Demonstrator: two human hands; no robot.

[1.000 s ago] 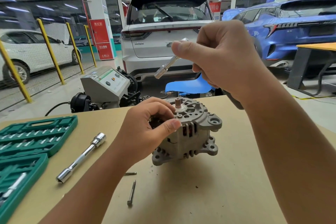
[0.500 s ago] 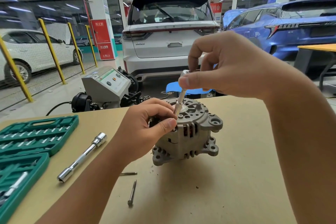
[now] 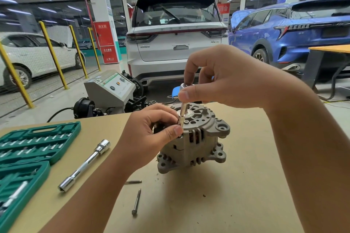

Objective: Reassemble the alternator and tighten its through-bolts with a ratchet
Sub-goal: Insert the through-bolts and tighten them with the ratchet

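Alternator (image 3: 197, 142) upright at desk (image 3: 246, 204) centre; cast metal, likely heavy, rigid, stable on lugs.

Left hand (image 3: 151, 136) curled round housing at 9 o'clock, steadying.

Right hand (image 3: 223, 83) pinches slim chrome driver (image 3: 182, 111) near upright over rim; smooth, probably slippery, so grip top.

Spare bolts (image 3: 136, 202) at 7 o'clock.

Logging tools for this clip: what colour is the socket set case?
Green case, seen in the head view, at the table's left.
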